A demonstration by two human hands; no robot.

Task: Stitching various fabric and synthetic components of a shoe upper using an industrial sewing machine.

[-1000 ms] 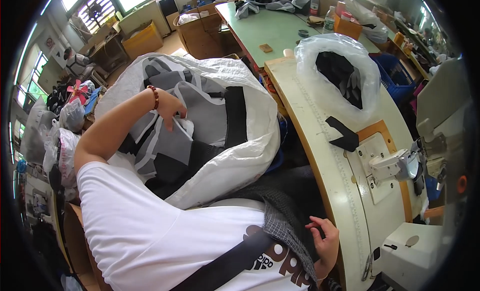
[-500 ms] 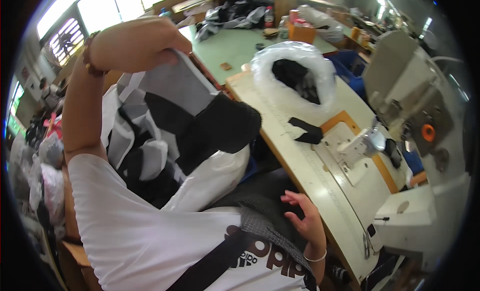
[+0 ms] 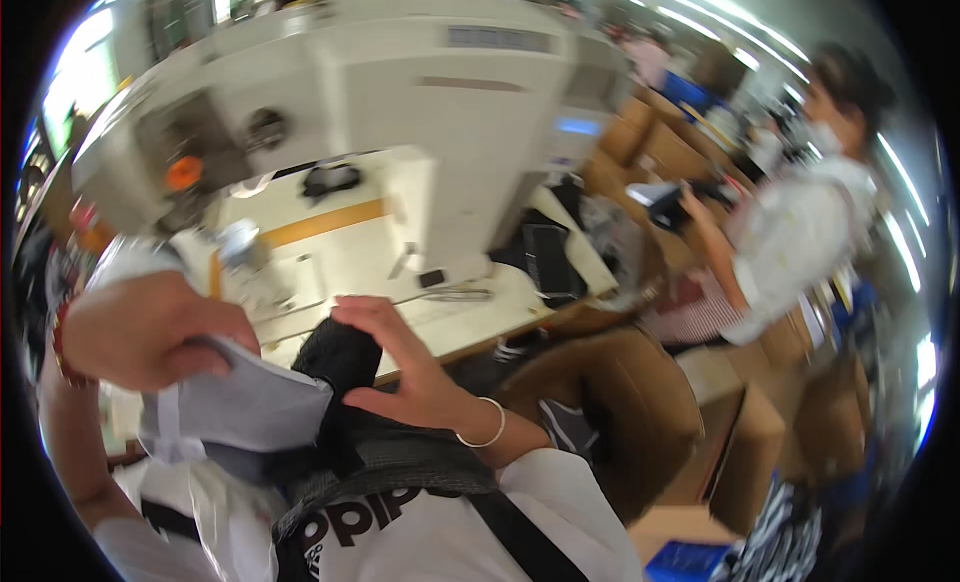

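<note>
My left hand point(image 3: 165, 332) is closed on a grey and black fabric piece point(image 3: 255, 397), gripping its grey edge between thumb and fingers. The piece hangs in front of my body, its black end pointing right. At that black end is my right hand point(image 3: 415, 372), thumb and fingers spread apart on either side of it; whether they touch the cloth I cannot tell. Beneath the fabric, at my lap, lies a white plastic bag point(image 3: 235, 517). Just beyond my hands stands a white sewing machine point(image 3: 440, 112) on a pale table point(image 3: 470, 327).
A dark phone-like slab point(image 3: 548, 260) and a thin metal tool point(image 3: 458, 295) lie on the table's right part. An open cardboard box point(image 3: 735, 452) stands at right, near a large brown rounded container point(image 3: 640, 402). Beyond, a co-worker point(image 3: 800, 232) holds dark fabric.
My view has swung to the right, toward the sewing machine. My left hand has brought the fabric down in front of me, and its black end is now by my right hand.
</note>
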